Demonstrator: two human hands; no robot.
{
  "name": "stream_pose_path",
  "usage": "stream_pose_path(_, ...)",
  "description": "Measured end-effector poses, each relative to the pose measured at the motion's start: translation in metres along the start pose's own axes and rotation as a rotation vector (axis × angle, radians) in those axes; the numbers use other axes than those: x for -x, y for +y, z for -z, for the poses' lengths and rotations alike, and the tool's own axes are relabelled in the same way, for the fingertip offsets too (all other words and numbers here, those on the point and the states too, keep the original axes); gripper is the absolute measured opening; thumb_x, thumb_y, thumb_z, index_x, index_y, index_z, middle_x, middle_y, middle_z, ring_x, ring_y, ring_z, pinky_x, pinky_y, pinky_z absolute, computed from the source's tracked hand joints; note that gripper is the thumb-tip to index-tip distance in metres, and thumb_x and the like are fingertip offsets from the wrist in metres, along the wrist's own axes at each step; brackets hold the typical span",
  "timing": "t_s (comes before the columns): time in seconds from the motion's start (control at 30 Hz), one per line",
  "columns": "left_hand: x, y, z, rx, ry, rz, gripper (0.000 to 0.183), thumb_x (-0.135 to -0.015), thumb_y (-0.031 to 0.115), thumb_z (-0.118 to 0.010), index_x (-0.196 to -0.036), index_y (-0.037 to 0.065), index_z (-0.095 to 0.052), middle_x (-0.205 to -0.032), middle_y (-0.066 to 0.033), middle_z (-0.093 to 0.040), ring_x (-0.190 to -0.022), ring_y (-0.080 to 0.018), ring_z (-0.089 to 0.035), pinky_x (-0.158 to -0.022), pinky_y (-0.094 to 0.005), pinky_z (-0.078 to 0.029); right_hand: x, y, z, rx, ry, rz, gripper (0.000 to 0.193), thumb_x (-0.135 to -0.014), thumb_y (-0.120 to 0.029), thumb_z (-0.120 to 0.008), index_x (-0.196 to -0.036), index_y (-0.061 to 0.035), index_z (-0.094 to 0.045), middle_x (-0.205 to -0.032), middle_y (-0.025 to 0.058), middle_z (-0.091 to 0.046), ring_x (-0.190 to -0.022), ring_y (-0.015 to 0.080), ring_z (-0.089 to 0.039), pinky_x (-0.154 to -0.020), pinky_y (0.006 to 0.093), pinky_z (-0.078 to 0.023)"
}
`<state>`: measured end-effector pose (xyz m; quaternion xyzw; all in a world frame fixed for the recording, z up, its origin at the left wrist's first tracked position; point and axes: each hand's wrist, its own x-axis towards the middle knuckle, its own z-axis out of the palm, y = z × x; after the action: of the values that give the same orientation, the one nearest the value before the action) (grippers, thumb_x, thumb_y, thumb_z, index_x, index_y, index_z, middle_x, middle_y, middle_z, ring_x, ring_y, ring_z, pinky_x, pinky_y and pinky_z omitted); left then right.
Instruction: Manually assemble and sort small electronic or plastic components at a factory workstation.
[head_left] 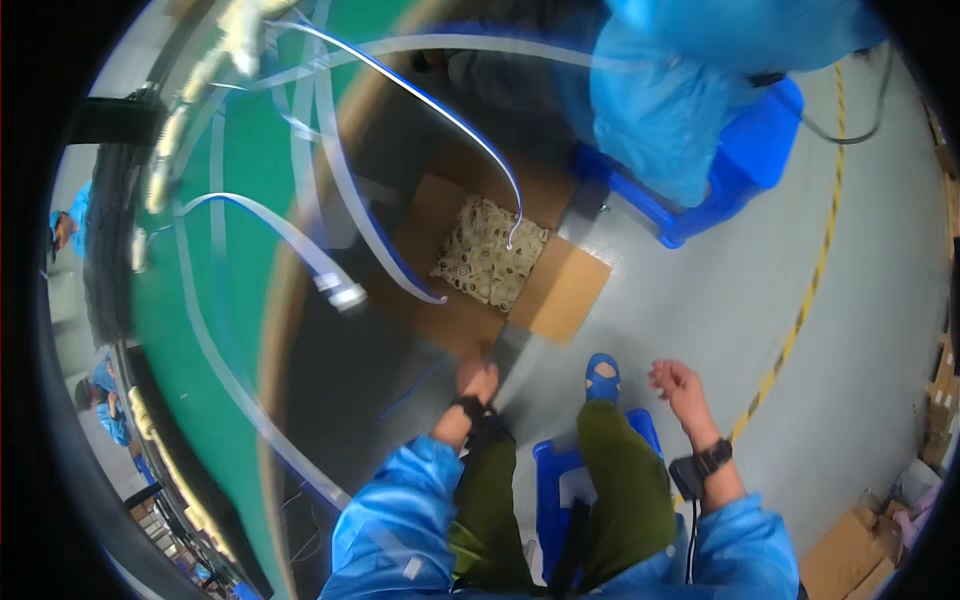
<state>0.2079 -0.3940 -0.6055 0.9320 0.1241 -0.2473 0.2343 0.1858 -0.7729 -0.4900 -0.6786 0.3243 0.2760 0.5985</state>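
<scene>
Cardboard box [545,295] lies opened out flat on the grey floor [700,300] under the edge of the green bench [250,200], with a patterned cushion-like pad [487,262] resting on it and thin white-and-blue straps [420,95] hanging down over it from the bench. The left hand [476,380] reaches down toward the near edge of the cardboard and appears to be just at it; whether its fingers have closed on anything I cannot tell, since they are blurred and turned away. The right hand [677,385] hovers over bare floor beside the blue sandal [602,377], its fingers loosely curled and holding nothing. The person sits on a blue stool [552,490], leaning forward. A second person in a blue coat sits on another blue stool [745,160] just beyond the box. Judging by this, the reach down to the box is barely begun: nothing is lifted, and the pad and cardboard lie undisturbed.
</scene>
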Motion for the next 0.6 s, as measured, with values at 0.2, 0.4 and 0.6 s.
stream_pose_path(0.2,-0.169,-0.126,-0.093,-0.003,0.303,0.43,0.068,-0.076,0.044,-0.067,-0.122,-0.001,-0.047,-0.112,-0.0189,-0.059,-0.098,-0.0384,-0.058,-0.086,-0.044,-0.046,0.001,0.025,-0.041,0.244,-0.198,0.204,0.026,-0.089,-0.006,-0.057,-0.114,0.0012,-0.057,-0.099,0.0092,-0.066,-0.087,0.0155,-0.063,-0.072,0.0267,-0.049)
stream_pose_path(0.4,-0.201,-0.117,-0.081,0.76,-0.008,0.764,0.047,-0.076,0.04,-0.071,-0.108,0.007,-0.057,-0.094,-0.0075,-0.062,-0.079,-0.0238,-0.061,-0.062,-0.0371,-0.051,-0.002,0.042,-0.03,0.018,-0.117,0.079,0.028,-0.087,-0.002,-0.058,-0.115,0.0024,-0.056,-0.097,0.0133,-0.065,-0.089,0.0178,-0.063,-0.075,0.0275,-0.049)
stream_pose_path(0.6,-0.207,-0.13,-0.067,1.28,-0.14,0.577,0.035,-0.078,0.015,-0.067,-0.11,0.003,-0.058,-0.101,-0.0082,-0.063,-0.091,-0.0247,-0.062,-0.074,-0.037,-0.052,-0.007,0.024,-0.024,0.139,-0.089,0.091,0.028,-0.086,-0.001,-0.059,-0.113,0.0027,-0.056,-0.095,0.013,-0.065,-0.087,0.0174,-0.062,-0.073,0.0278,-0.049)
